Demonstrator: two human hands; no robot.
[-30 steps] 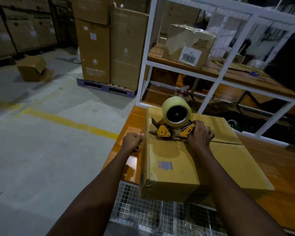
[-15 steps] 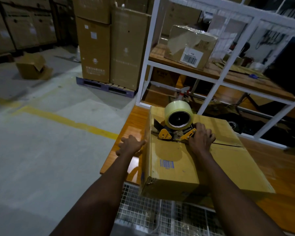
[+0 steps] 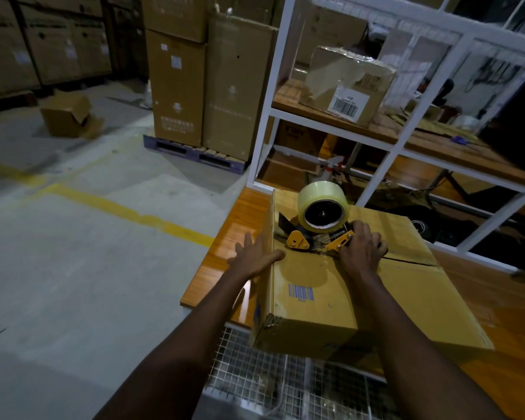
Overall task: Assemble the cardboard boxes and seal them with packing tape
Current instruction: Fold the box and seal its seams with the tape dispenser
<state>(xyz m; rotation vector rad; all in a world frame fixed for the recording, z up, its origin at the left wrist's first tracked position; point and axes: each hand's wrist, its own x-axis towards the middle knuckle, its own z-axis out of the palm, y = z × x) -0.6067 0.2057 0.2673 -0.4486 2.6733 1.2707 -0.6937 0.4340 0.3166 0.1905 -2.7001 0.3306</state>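
Head view. A closed cardboard box [image 3: 331, 301] sits at the left edge of the wooden tabletop [image 3: 222, 237], close to its near left corner; the box's near end projects past the tabletop's near edge, above a wire mesh panel [image 3: 270, 386]. A blue barcode [image 3: 300, 292] is printed on the box top. A tape dispenser [image 3: 312, 241] with yellow side plates stands on the box top at the far left, carrying a roll of clear tape [image 3: 322, 207]. The right hand [image 3: 361, 251] grips the dispenser's handle, fingers curled round it, over the seam [image 3: 412, 261] between the top flaps. The left hand [image 3: 255, 256] lies flat against the box's left side, fingers straight and spread, thumb resting on the upper edge; it holds nothing. Beyond the tabletop's far edge stands a white shelf frame [image 3: 267, 95] bearing a labelled carton [image 3: 346, 83]. On the floor to the left: a yellow line [image 3: 128, 213], stacked cartons [image 3: 200, 86] on a pallet [image 3: 194, 153].
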